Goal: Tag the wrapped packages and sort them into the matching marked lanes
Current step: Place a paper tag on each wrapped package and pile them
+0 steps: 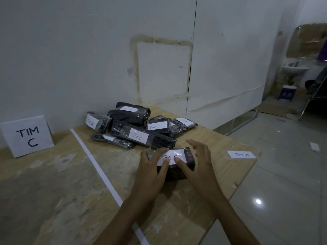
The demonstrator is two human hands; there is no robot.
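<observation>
Both grips are on one wrapped package [190,156], which lies flat on the worktop [70,174] directly under them.

Left grip [150,167]: fingers laid fairly straight across the top, pressing the white tag [174,154] down; thumb at the package's left end. Right grip [198,165]: thumb tip on the tag's near edge, other fingers spread and lifted clear above the right end, holding nothing. Neither grip is wrapped round the package.

The tag reads "Tim" plus a letter half hidden under my fingers; I cannot tell it for certain.

Handling, my judgement: black wrap under glossy clear film, so probably slick. The block looks small, firm-sided and light enough for one grip. Best hold is across the short width, thumb on the near side, fingers on the far side, clear of the tag so it does not lift.

Just beyond the grips: pile of tagged packages [141,135], letters mixed. To the left, a white strip [99,172] marks a lane line; well past it, a standing sign "TIM C" [28,136]. To the right, a loose "Tim A" tag [241,154] lies flat near the worktop edge.

Next need: read the letter, then carry to the matching lane
</observation>
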